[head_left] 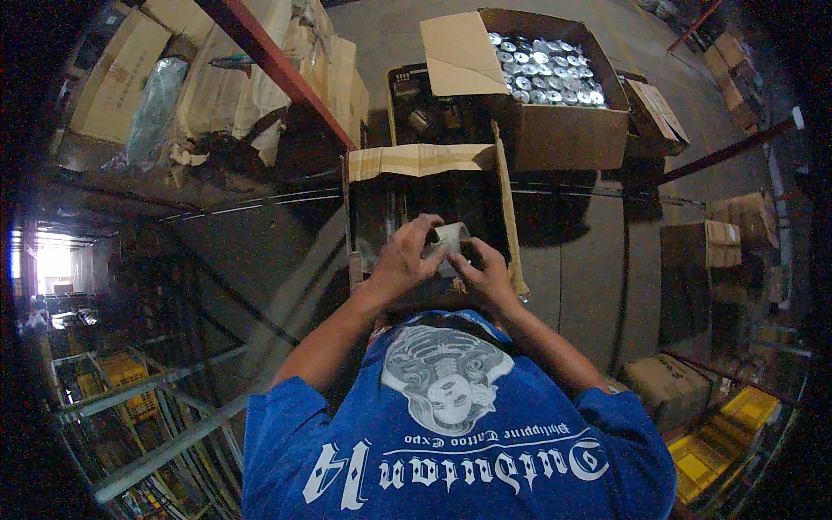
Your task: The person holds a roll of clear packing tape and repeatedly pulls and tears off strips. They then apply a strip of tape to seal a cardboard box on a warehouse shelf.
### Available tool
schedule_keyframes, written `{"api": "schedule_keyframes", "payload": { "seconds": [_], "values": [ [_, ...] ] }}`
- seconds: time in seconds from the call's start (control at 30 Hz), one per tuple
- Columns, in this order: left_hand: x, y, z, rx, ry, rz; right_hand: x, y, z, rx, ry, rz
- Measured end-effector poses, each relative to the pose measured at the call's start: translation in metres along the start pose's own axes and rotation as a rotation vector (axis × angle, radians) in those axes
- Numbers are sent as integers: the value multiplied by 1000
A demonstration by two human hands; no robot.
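Observation:
Both hands are around a short, pale grey tube-like piece [451,236], held over an open cardboard box [423,161] in front of my body. My left hand [404,260] grips it from the left, fingers over the top and thumb at the near side. From the right, my right hand [485,276] closes on it with thumb and bent fingers. Shadow darkens the inside of the box, so its contents cannot be made out well.
Beyond, to the right, stands a larger open carton [568,139] with rows of shiny metal round parts [546,69]. A dark crate [425,108] sits beside it. Stacked cartons [121,78] and a red post [277,65] are at left; yellow bins [719,442] are lower right.

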State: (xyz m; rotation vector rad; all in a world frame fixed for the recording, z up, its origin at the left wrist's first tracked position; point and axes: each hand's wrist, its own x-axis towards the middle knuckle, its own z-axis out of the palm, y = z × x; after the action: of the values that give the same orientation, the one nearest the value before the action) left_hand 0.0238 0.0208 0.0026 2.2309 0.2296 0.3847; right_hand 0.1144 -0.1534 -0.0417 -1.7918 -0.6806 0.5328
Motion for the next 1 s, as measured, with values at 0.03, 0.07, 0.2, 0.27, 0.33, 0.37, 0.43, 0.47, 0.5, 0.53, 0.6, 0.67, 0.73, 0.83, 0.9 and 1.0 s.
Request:
{"api": "schedule_keyframes", "payload": {
  "seconds": [0.03, 0.07, 0.2, 0.27, 0.33, 0.37, 0.43, 0.47, 0.5, 0.53, 0.6, 0.67, 0.73, 0.83, 0.9, 1.0],
  "values": [
    [0, 3, 0, -37, 4, -14, 0, -1, 1, -23, 2, 29],
    [0, 4, -1, -11, -17, -51, 1, -1, 4, -42, 9, 29],
    [1, 7, 2, 64, -34, -73, 1, -6, 6, -34, 0, 94],
    [1, 8, 6, 38, 17, -97, 1, -8, 6, -13, 8, 96],
    [0, 8, 11, -17, 47, -186, 3, -10, 7, -20, 27, 88],
    [-1, 9, 14, -18, 84, -162, 3, -10, 7, -42, 42, 75],
    [-3, 10, 18, -3, 99, -177, 4, -11, 8, -54, 62, 53],
    [-4, 11, 20, -9, 117, -174, 5, -11, 8, -46, 66, 44],
    [-5, 12, 20, -11, 127, -181, 4, -11, 8, -27, 61, 62],
    [-5, 14, 21, -17, 151, -165, 4, -11, 8, -40, 64, 57],
    [-7, 16, 22, 3, 156, -150, 3, -12, 8, -36, 55, 90],
    [-7, 18, 24, 20, 176, -112, 3, -12, 8, -7, 80, 87],
    [-8, 20, 26, 31, 189, -71, 2, -12, 9, 29, 105, 56],
    [-9, 23, 29, 58, 173, -59, -3, -10, 10, 68, 120, 37],
    [-11, 24, 31, 59, 184, -13, -6, -7, 10, 96, 100, 138],
    [-12, 25, 34, 58, 164, 6, -10, -4, 9, 97, 116, 93]
  ]
}}
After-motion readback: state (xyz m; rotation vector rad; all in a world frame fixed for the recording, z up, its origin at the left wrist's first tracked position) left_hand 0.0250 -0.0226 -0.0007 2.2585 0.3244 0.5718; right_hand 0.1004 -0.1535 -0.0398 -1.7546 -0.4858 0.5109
